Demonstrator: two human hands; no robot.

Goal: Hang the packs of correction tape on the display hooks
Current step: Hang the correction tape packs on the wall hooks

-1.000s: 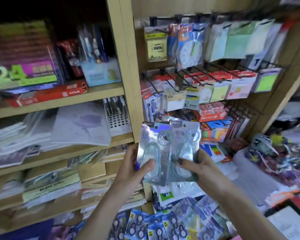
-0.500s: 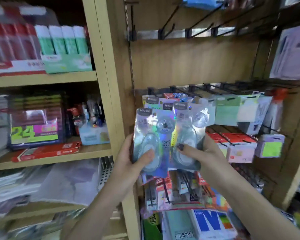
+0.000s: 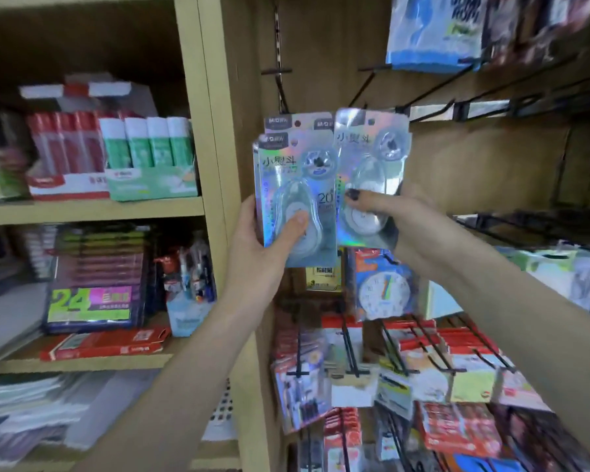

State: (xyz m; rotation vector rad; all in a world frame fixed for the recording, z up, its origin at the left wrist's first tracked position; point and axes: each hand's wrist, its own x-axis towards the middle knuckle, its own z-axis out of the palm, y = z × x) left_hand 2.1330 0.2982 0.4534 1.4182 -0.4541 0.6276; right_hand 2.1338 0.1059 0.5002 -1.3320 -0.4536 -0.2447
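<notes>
Now the view is sitting higher than half a second ago, so the tall light wooden shelving unit [image 3: 215, 185] and the wooden back panel [image 3: 474, 172] beside it are filling more of the frame, and a bare black wire display hook [image 3: 365, 85] is showing above the hands. On the left shelf a tray of red and green glue sticks [image 3: 123, 158] is standing above a dark box with a yellow "24" label [image 3: 89, 277]. Below the hands, a pack with a blue clock face [image 3: 384, 287] is hanging over rows of red-topped packs on lower hooks [image 3: 423, 356].

Both hands are raised further up the panel than before, and the packs, which were overlapping, are now separating. The left hand [image 3: 263, 247] is gripping a stack of holographic silver correction tape packs [image 3: 297, 199], thumb pressed across the front blister and fingers behind. The right hand [image 3: 402, 223] is pinching a single holographic correction tape pack [image 3: 372, 175] at its lower half, thumb in front, tilting it slightly rightward just beside the stack. Its top edge is sitting just below the metal rail [image 3: 484, 109], not on any hook.
</notes>
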